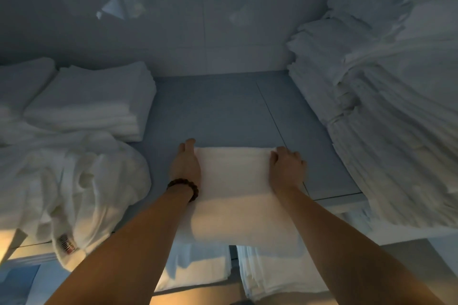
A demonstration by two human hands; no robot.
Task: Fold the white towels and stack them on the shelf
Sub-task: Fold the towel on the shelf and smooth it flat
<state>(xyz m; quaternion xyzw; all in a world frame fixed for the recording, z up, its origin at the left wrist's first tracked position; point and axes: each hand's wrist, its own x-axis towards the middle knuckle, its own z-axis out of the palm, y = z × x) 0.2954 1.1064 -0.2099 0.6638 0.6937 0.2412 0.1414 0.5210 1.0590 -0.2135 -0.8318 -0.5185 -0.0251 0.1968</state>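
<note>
Towel (233, 173) between left hand (186, 166), right hand (287, 168)

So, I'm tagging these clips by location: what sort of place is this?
Probably a linen room: a tall stack of folded towels on the shelf, a loose heap at left, more stacks below.

The scene is dim, washed in a cool blue-grey over the shelf (223, 111) and the far wall (173, 37), where a pale triangular glint sits at far left. Warm orange light falls on the nearest parts, colouring the forearms (128, 242), the near half of the folded towel (235, 176) and the near left corner; the towel's far half is duller. Shadow darkens the gap under the shelf's near edge. Everything is soft, with cloth texture smeared. Wide-angle distortion bows the tall stack (386, 111) at right and stretches the loose heap (74, 181) at left.
</note>
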